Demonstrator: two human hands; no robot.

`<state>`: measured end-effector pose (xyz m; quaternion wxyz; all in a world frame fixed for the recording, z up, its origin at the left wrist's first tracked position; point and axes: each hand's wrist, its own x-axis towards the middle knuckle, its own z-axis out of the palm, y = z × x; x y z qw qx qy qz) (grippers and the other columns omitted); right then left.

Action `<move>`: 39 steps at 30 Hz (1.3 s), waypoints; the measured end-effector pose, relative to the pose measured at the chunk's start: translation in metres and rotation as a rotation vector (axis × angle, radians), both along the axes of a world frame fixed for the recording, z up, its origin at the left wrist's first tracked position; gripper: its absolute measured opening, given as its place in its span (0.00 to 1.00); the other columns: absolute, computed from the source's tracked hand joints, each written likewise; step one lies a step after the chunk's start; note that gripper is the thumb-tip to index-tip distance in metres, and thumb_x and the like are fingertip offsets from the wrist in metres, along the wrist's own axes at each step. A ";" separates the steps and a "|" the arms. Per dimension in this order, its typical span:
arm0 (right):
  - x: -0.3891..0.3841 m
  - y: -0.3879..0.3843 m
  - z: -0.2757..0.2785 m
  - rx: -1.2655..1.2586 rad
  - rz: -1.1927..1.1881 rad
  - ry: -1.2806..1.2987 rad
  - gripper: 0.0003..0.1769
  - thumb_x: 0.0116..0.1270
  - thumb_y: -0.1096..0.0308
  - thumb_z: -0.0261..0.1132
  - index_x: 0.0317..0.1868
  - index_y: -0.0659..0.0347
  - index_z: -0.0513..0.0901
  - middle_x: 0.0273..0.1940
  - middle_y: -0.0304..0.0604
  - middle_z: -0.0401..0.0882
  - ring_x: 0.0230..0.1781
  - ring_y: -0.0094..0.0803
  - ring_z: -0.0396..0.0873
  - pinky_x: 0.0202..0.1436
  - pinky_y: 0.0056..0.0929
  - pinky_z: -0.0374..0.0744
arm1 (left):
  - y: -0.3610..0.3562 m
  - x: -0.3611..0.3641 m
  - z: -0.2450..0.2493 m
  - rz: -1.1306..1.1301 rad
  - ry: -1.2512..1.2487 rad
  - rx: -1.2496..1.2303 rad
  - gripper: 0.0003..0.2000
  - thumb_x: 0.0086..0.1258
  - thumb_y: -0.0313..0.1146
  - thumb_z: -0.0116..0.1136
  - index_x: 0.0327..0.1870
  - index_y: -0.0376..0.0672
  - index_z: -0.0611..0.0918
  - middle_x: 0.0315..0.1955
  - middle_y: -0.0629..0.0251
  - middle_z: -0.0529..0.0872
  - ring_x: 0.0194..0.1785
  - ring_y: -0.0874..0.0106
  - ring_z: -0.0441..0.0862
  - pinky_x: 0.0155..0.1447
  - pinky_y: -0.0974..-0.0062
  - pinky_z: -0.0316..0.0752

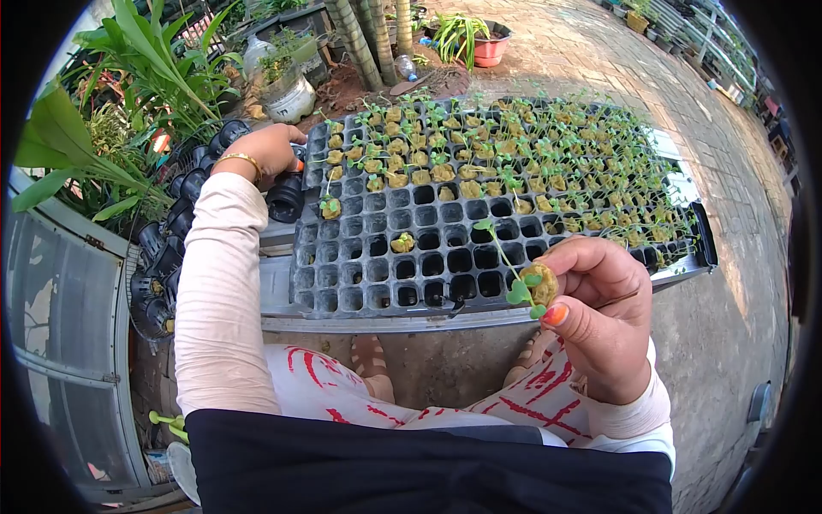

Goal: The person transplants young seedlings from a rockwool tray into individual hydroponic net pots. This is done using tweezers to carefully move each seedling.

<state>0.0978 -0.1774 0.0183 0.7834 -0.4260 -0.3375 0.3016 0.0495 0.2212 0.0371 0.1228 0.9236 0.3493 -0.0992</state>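
Note:
A small seedling with a brown root plug is pinched between the thumb and fingers of my right hand, above the near right part of the black cell tray. Its green leaves hang to the left of the fingers. At the tray's far left corner, my left hand is curled beside a stack of black pots; its fingertips are partly hidden, and what they hold cannot be made out. Many seedlings stand in the tray's far and right cells. One lone plug sits among bare near cells.
Black pots crowd the left side, beside leafy plants. A metal-framed glass panel stands at the lower left. Behind the tray are a white pot, thin trunks and a red pot.

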 end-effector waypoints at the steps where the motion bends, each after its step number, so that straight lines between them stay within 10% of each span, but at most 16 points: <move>1: 0.001 -0.001 0.000 0.004 0.002 -0.007 0.16 0.59 0.80 0.67 0.48 0.73 0.75 0.40 0.45 0.81 0.39 0.22 0.80 0.43 0.18 0.78 | 0.001 -0.001 0.001 0.046 -0.014 -0.043 0.26 0.56 0.23 0.64 0.59 0.43 0.75 0.45 0.60 0.82 0.24 0.73 0.76 0.29 0.73 0.73; 13: 0.003 -0.001 0.000 0.018 0.006 0.023 0.16 0.58 0.81 0.67 0.47 0.73 0.75 0.40 0.45 0.81 0.39 0.22 0.80 0.42 0.18 0.78 | 0.028 -0.008 -0.005 -0.011 -0.607 0.145 0.25 0.46 0.22 0.70 0.51 0.41 0.80 0.38 0.61 0.82 0.39 0.68 0.81 0.45 0.75 0.75; 21: -0.002 0.005 0.003 -0.067 -0.142 -0.160 0.17 0.55 0.84 0.66 0.46 0.73 0.76 0.39 0.46 0.80 0.38 0.22 0.79 0.39 0.17 0.77 | -0.143 -0.060 0.036 -0.283 -1.280 -0.366 0.31 0.51 0.14 0.56 0.62 0.37 0.69 0.45 0.66 0.73 0.48 0.77 0.74 0.56 0.78 0.70; 27: 0.000 0.005 0.006 -0.158 -0.384 -0.652 0.19 0.48 0.83 0.69 0.44 0.69 0.80 0.34 0.43 0.78 0.30 0.21 0.74 0.28 0.16 0.69 | -0.192 -0.099 0.009 -0.578 -1.119 -0.147 0.38 0.45 0.20 0.59 0.64 0.31 0.64 0.44 0.62 0.73 0.48 0.74 0.73 0.55 0.78 0.68; 31: 0.000 0.008 0.004 -0.072 -0.448 -0.820 0.19 0.47 0.83 0.68 0.43 0.67 0.81 0.34 0.43 0.77 0.29 0.22 0.73 0.24 0.16 0.66 | -0.210 -0.106 0.005 -0.551 -0.998 -0.494 0.36 0.42 0.18 0.63 0.61 0.30 0.68 0.51 0.54 0.75 0.42 0.67 0.74 0.47 0.73 0.72; 39: -0.008 0.004 0.001 -0.117 -0.301 -0.501 0.18 0.49 0.84 0.68 0.43 0.70 0.79 0.40 0.46 0.76 0.36 0.24 0.76 0.34 0.19 0.72 | -0.214 -0.106 0.006 -0.659 -0.837 -0.565 0.37 0.46 0.23 0.63 0.64 0.32 0.65 0.43 0.55 0.74 0.42 0.66 0.73 0.50 0.72 0.71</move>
